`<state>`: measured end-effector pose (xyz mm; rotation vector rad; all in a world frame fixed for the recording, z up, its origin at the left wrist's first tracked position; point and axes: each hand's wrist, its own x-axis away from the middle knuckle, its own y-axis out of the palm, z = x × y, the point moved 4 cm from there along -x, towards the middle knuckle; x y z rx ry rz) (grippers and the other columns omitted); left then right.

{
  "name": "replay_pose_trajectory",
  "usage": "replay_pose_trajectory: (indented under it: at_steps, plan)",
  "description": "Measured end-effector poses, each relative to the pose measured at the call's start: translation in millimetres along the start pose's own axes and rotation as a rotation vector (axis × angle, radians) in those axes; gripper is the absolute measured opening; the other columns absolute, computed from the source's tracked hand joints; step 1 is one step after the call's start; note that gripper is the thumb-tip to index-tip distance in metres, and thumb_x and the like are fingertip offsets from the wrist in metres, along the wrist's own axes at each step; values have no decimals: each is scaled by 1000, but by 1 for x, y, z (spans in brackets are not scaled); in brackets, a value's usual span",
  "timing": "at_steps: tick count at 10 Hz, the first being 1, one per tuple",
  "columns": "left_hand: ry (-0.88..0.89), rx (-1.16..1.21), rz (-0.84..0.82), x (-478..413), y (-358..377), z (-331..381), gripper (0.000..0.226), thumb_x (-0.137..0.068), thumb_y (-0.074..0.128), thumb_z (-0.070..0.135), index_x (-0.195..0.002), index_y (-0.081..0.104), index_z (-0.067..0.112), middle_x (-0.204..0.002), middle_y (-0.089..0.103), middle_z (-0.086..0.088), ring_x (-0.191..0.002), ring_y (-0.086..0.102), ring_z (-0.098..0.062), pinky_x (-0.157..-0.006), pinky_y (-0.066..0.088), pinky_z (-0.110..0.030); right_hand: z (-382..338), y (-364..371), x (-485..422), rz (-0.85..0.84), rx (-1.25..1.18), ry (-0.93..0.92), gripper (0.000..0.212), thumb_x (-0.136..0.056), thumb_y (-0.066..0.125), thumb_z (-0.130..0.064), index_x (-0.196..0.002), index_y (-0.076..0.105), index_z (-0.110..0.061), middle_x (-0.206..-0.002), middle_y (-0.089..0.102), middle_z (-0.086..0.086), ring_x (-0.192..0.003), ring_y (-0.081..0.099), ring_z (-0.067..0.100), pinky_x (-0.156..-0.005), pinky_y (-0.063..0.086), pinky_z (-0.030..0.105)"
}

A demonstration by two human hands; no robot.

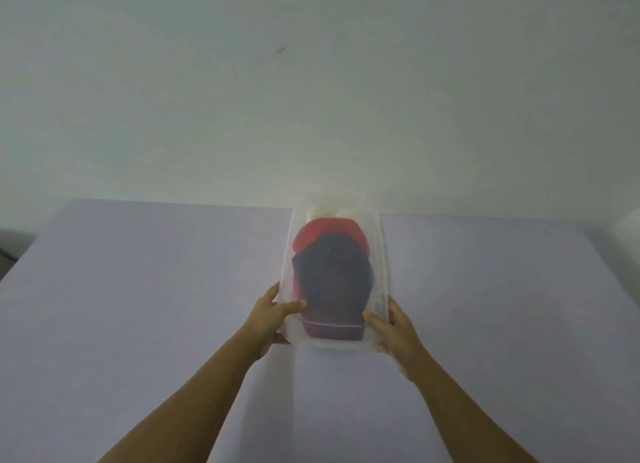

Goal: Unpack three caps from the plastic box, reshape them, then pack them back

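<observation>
A translucent plastic box (pixel 381 255) stands lengthwise on the pale lavender table (pixel 156 289), its far end near the wall. Through its frosted top I see three stacked caps: a dark navy cap (pixel 332 282) nearest me, a red cap (pixel 325 229) behind it, and a cream cap (pixel 329 211) at the far end. My left hand (pixel 273 319) grips the box's near left corner, thumb on top. My right hand (pixel 393 331) grips the near right corner the same way. The picture is blurred.
The table runs wide to both sides of the box. A plain whitish wall (pixel 311 99) rises right behind it. At the far left the table's edge drops to a dark floor (pixel 14 248).
</observation>
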<state>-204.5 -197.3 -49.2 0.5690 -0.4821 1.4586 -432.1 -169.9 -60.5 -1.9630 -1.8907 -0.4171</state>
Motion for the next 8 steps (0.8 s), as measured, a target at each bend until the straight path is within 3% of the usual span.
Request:
replay_pose_trajectory:
  at_steps: [2,4,5,6,7,8]
  plan:
    - [-32,35,12,-32,12,2,62,-83,68,13,-137,39,27,-110,58,-2,-92,60,-26,-65,58,-45,1,-10,-40,-3,-20,20,38,-89,62,-16,-123,52,-30,-116,64,-2,-99,63,14,-65,50,29]
    - [-38,-5,30,-51,17,9,61,-86,66,20,-138,35,29,-128,52,-6,-106,55,-34,-83,54,-56,8,-19,-64,-40,-32,66,47,-87,64,-25,-131,46,-33,-123,63,-5,-108,62,19,-73,53,39]
    - [-2,-99,69,-48,20,11,68,-86,66,25,-142,27,30,-141,44,-9,-117,50,-36,-93,48,-58,3,-17,-61,-31,22,40,56,-88,63,-30,-138,39,-33,-135,54,-5,-117,56,20,-85,51,42]
    - [65,-333,188,-43,19,19,87,-85,67,27,-150,10,23,-154,28,-10,-134,37,-38,-106,39,-53,-4,-18,-54,51,205,-10,74,-88,63,-32,-148,21,-22,-152,33,1,-135,38,24,-107,38,43]
    - [320,-657,286,-22,33,49,78,-92,57,28,-151,8,12,-158,21,-10,-142,26,-31,-112,28,-43,-29,-19,-44,183,506,-146,78,-92,54,-36,-149,9,-8,-158,12,9,-145,14,23,-117,13,35]
    - [436,-753,234,-6,45,72,63,-97,44,30,-150,14,11,-155,28,-10,-140,32,-29,-111,30,-39,-58,-14,-32,195,595,-209,68,-97,41,-39,-149,11,-7,-159,10,9,-146,10,21,-116,9,31]
